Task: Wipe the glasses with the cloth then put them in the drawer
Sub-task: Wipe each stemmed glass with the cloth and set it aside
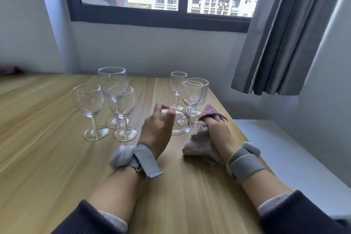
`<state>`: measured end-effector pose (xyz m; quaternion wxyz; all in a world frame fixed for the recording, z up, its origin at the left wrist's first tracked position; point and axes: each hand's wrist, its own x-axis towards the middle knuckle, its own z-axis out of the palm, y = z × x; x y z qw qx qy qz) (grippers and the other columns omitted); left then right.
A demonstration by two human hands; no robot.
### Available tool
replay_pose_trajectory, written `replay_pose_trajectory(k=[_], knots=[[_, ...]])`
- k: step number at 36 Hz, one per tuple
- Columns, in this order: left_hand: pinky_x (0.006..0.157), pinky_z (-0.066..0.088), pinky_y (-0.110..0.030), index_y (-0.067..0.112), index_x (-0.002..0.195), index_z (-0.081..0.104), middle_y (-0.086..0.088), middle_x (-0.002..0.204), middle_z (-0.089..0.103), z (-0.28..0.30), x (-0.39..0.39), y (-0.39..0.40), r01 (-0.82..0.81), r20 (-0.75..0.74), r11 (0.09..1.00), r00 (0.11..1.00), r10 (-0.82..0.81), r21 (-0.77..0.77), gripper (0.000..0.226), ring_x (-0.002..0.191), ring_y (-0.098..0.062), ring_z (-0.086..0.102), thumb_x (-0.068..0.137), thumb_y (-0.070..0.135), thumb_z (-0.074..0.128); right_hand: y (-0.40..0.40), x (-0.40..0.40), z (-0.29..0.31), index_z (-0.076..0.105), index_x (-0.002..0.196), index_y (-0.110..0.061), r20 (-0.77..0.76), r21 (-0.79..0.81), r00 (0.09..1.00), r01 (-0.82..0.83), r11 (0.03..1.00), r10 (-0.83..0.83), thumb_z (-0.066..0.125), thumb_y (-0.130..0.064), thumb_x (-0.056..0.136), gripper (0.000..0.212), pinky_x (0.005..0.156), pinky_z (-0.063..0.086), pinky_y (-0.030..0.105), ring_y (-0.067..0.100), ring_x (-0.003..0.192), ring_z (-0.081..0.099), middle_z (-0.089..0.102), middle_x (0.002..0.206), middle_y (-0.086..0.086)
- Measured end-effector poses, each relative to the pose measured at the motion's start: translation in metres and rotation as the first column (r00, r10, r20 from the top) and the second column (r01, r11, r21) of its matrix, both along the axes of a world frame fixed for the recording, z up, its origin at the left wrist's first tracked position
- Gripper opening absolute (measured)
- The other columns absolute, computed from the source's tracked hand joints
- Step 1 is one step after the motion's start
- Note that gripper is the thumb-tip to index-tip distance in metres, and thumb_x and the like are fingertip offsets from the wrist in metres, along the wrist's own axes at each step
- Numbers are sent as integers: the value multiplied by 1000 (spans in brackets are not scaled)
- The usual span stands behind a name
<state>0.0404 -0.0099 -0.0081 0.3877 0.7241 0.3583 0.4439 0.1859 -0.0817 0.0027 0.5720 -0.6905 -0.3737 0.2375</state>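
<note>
My left hand (158, 126) holds a clear wine glass (180, 123) by its bowl, tipped on its side above the wooden table (57, 157). My right hand (213, 129) grips a pink and purple cloth (199, 144), pressed around the glass's stem. Three stemmed glasses stand at the left: a large one (112, 83) at the back, one (89, 108) at front left and one (122, 110) beside it. At the right stand a small stemmed glass (177, 85), a ribbed stemmed glass (191, 97) and a ribbed tumbler (202, 89) behind it. No drawer is in view.
The table's right edge runs close to my right arm, with a white surface (284, 148) beyond and below it. A grey curtain (284, 34) hangs at the right. A dark-framed window (161, 15) is in the wall behind the table.
</note>
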Motion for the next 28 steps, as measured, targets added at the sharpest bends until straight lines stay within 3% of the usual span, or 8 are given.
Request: replay_pose_trajectory(k=[4, 7, 11, 14, 19, 23, 25, 28], knots=[[36, 28, -20, 14, 91, 52, -11, 79, 61, 2, 1, 3, 34, 77, 946, 997, -10, -322, 35, 41, -19, 41, 94, 45, 37, 0, -6, -4, 59, 76, -6, 183, 64, 981, 44, 997, -55, 51, -14, 93, 21, 75, 40, 36, 31, 80, 55, 61, 81, 18], [36, 22, -13, 10, 91, 52, -11, 76, 58, 2, 2, 4, 67, 64, 833, 997, -38, -550, 38, 40, -18, 40, 96, 42, 33, -3, -5, -6, 54, 75, -10, 354, 138, 929, 60, 989, -106, 55, -12, 92, 17, 71, 38, 31, 27, 76, 51, 58, 78, 15], [34, 22, -9, 7, 83, 50, -16, 70, 55, 4, 2, 3, 124, 84, 693, 992, -91, -710, 42, 30, -14, 34, 94, 44, 35, -8, -8, -9, 56, 78, -11, 476, 209, 871, 21, 978, -120, 55, -21, 88, 14, 74, 43, 36, 27, 76, 52, 59, 79, 18], [33, 23, -10, 6, 84, 50, -16, 68, 54, 5, 1, -1, 124, 90, 667, 992, -85, -735, 42, 30, -14, 34, 94, 44, 36, -10, -7, -12, 51, 73, -18, 479, 219, 871, 6, 976, -112, 53, -26, 86, 15, 68, 38, 28, 21, 74, 50, 53, 72, 5], [34, 23, -13, 5, 90, 55, -13, 74, 58, 5, 2, -6, 67, 153, 806, 988, 30, -588, 38, 44, -18, 38, 94, 40, 39, -7, -8, -8, 54, 75, -8, 321, 191, 939, 65, 979, -125, 57, -6, 90, 16, 70, 40, 35, 23, 74, 49, 56, 75, 18], [37, 33, -20, 15, 84, 57, -7, 69, 64, 1, 1, -9, -1, 168, 966, 985, 46, -259, 38, 39, -19, 44, 92, 50, 42, -7, -8, 1, 59, 90, -11, 75, 87, 997, 4, 996, -10, 53, -13, 95, 8, 68, 31, 20, 14, 78, 49, 55, 80, 1], [46, 43, -25, 21, 85, 57, -4, 68, 66, 0, -1, -10, -64, 116, 996, 991, 71, -64, 45, 41, -20, 51, 79, 62, 39, -8, -8, 6, 60, 101, -11, -43, 4, 997, -57, 998, 58, 51, -16, 96, 11, 71, 35, 20, 15, 83, 51, 57, 87, 1], [62, 50, -31, 28, 90, 56, 3, 71, 65, -4, -5, -7, -127, 14, 972, 992, 127, 196, 46, 55, -17, 59, 74, 66, 35, -5, -4, 4, 59, 77, -14, -217, -27, 972, -101, 995, 92, 52, -9, 93, 18, 63, 40, 27, 19, 74, 50, 54, 72, 4]])
